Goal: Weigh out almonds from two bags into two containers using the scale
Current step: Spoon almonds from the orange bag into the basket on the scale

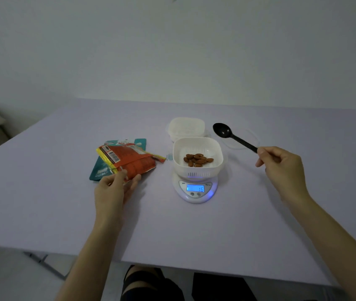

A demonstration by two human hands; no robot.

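A white container (197, 148) holding several almonds (197, 160) stands on the white scale (195, 190), whose lit blue display reads 16. Behind it sits a second white container (187, 127), which looks empty. Left of the scale an orange almond bag (132, 161) lies over a teal bag (97, 170). My left hand (116, 187) holds the near end of the orange bag between thumb and fingers. My right hand (281, 164) pinches the handle of a black spoon (231, 135), raised to the right of the scale with its bowl empty.
A clear lid (248, 137) lies flat on the lilac table (42, 192) behind the spoon. The table's near edge runs just above my knees. A wall stands close behind the table.
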